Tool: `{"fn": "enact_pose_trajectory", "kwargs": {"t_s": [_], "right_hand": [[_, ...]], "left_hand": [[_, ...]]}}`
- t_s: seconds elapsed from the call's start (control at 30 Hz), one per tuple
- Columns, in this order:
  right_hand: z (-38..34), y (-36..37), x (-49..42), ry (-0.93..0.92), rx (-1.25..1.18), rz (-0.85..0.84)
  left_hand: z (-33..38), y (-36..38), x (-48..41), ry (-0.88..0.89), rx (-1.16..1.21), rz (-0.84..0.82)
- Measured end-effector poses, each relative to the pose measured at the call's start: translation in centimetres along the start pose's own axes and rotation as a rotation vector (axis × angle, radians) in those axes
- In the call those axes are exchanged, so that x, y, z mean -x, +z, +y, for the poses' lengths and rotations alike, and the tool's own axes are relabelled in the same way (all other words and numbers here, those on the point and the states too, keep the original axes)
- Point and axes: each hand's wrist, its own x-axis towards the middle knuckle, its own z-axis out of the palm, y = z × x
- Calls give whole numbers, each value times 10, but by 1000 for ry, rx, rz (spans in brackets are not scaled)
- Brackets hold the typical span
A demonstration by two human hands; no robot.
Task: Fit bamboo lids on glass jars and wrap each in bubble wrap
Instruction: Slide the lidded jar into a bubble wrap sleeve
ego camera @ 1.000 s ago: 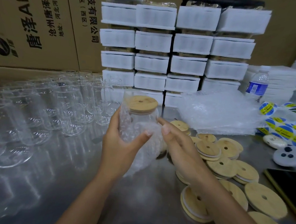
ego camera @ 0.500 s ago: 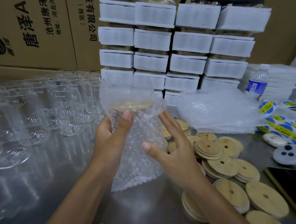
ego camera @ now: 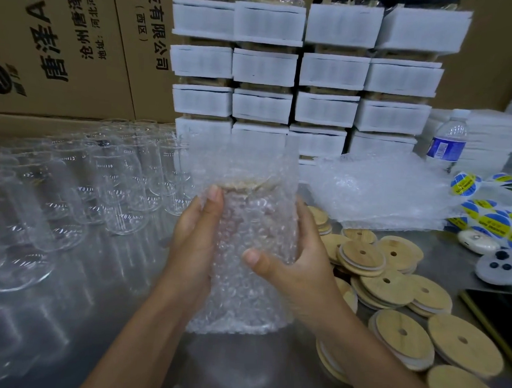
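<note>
While your left hand (ego camera: 195, 244) and right hand (ego camera: 299, 266) curl round the jar (ego camera: 256, 218), held between them inside bubble wrap (ego camera: 241, 302): likely risk, slack grip lets wrap unroll, glass slides onto worktop (ego camera: 236, 371).

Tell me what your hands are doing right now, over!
Left hand and right hand both hold the jar, one each side. Lid on, bubble wrap around it. Loose lids by the right hand, not blocking.

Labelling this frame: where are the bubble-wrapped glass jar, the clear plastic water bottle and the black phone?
Bubble-wrapped glass jar (ego camera: 255, 224): head view, wrapped body.
Clear plastic water bottle (ego camera: 447, 146): head view, blue label.
Black phone (ego camera: 503, 317): head view, screen.
</note>
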Motion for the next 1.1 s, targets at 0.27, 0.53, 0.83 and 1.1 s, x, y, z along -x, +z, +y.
{"fn": "enact_pose_trajectory", "kwargs": {"t_s": [0.27, 0.53, 0.83, 1.1], "right_hand": [[-2, -7, -6, -3, -100, 122], [-4, -13, -8, -36, -138, 204], [-3, -25, -15, 59, -45, 128], [-3, -18, -10, 157, 10, -22]], "left_hand": [[-2, -10, -8, 51, -33, -182], [-23, -9, -4, -69, -217, -339], [-19, -7, -7, -108, -114, -96], [-23, 0, -3, 120, -300, 25]]}}
